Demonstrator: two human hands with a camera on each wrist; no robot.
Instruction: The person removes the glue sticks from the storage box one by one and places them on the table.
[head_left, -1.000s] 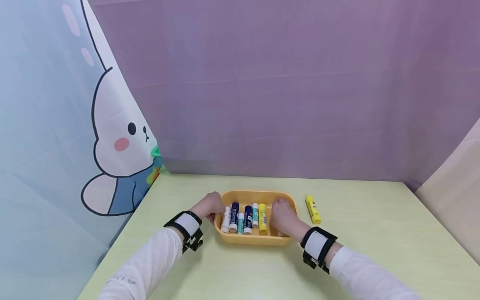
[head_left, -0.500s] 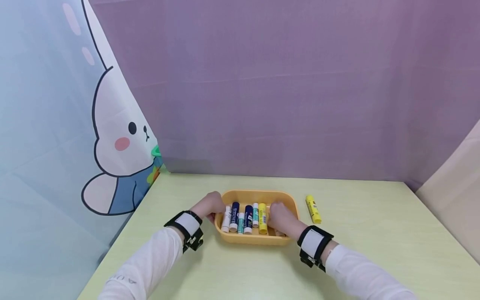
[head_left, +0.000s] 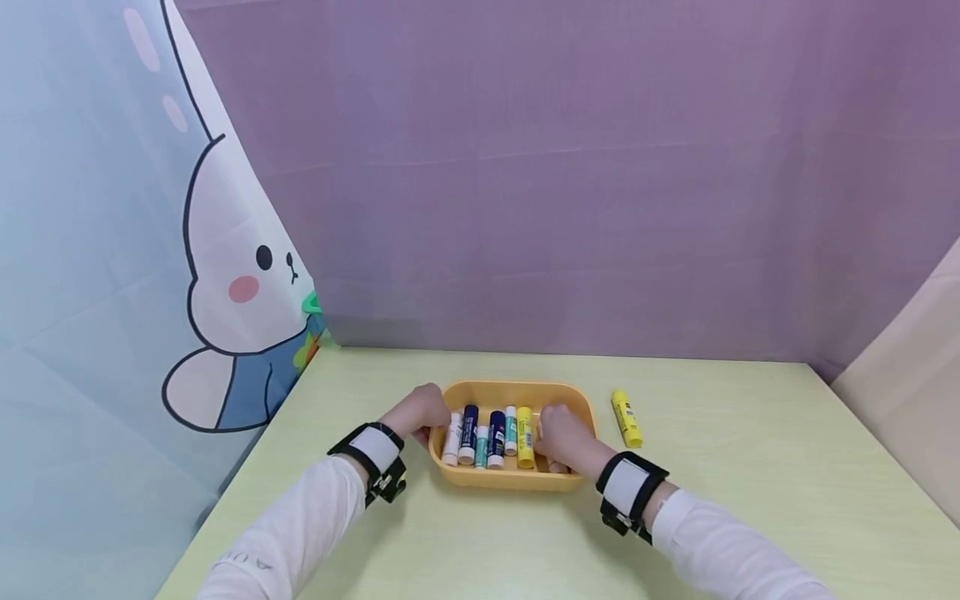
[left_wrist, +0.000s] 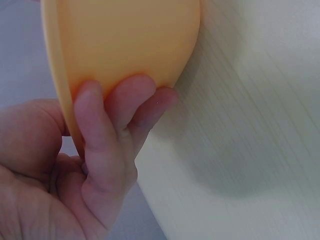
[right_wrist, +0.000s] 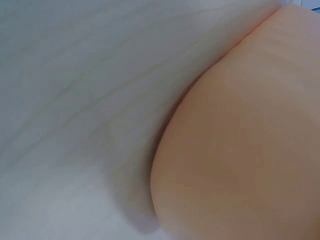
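Observation:
A yellow-orange plastic tray [head_left: 517, 481] sits on the table. My left hand [head_left: 426, 410] grips its left end; in the left wrist view the fingers [left_wrist: 95, 115] press the outer wall and the thumb goes over the rim. Glue sticks lie side by side inside: a white one [head_left: 452, 439], two dark blue ones [head_left: 468, 435], two small teal ones [head_left: 511, 431] and a yellow one [head_left: 525, 437]. My right hand [head_left: 564, 435] is down inside the tray's right end, beside the yellow stick. Its fingertips are hidden, so anything held there is unseen.
Another yellow glue stick [head_left: 626, 419] lies on the pale green table [head_left: 735, 467], right of the tray. A purple cloth [head_left: 570, 183] hangs behind the table, and a blue printed cloth [head_left: 97, 333] at the left. The right wrist view has only the tray's outer wall and tabletop.
My right hand has shifted slightly left inside the tray, closer to the yellow glue stick, and has since stayed there. The left hand and tray have not moved.

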